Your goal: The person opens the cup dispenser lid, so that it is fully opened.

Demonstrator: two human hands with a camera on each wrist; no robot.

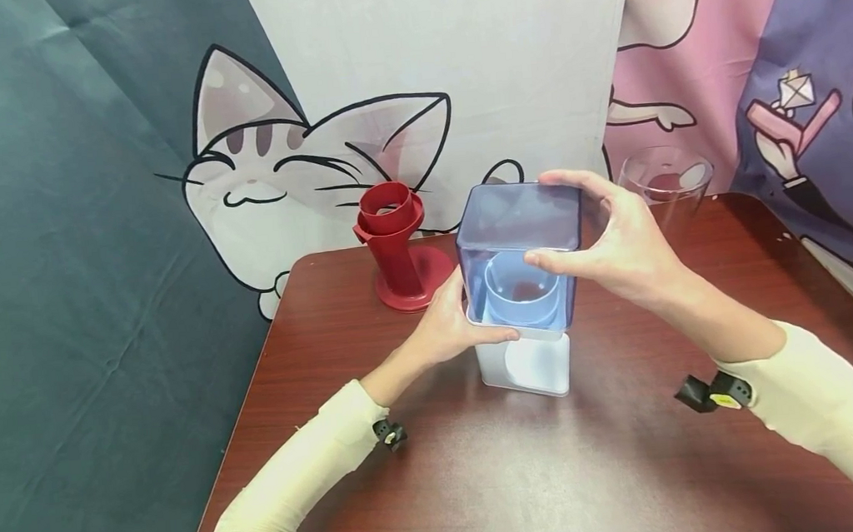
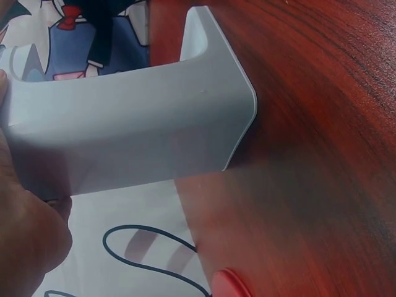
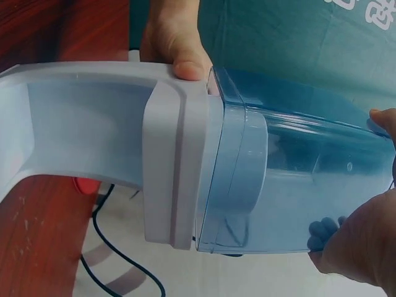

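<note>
A white C-shaped stand (image 1: pixel 535 366), perhaps a dispenser base, stands on the table in front of me. Above its head is a see-through blue square container (image 3: pixel 303 179), with a round collar (image 1: pixel 522 288) showing through the wall. My left hand (image 1: pixel 442 323) grips the stand's head from the left, thumb along its near edge. From the right, my right hand (image 1: pixel 620 242) holds the container near its top, thumb on the near side and fingers around the far side. The container's lower edge meets the stand's head; whether it is fully seated I cannot tell.
On the back left of the table stands a red stand (image 1: pixel 396 260) with a ring-shaped top and round foot. A clear round container (image 1: pixel 666 172) is at the back right. Printed cloth (image 1: pixel 530 57) hangs right behind the brown table (image 1: pixel 443 482).
</note>
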